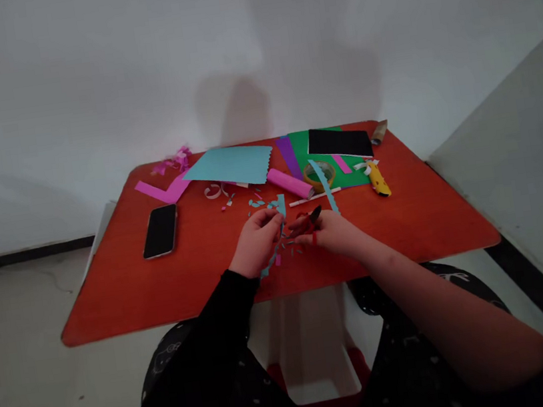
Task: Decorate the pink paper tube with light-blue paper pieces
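**One blue strip [276, 254] and one pair of scissors [310, 220], near the middle of the near edge of the red table [420, 223]**

Pinching the blue strip with fingertips together, in the left hand [256, 240]. Holding the pair of scissors with fingers closed around the red handles, in the right hand [335, 233]. Just beside both, on the tabletop, small paper clippings [292, 251]. Farther away, a pink roll [290, 183] and a tape ring [331, 173]. Toward the left edge, a phone [160, 231]; by the far edge, a light blue sheet [230, 165]; toward the far right corner, a black sheet [338, 143] on a green sheet [300, 145].
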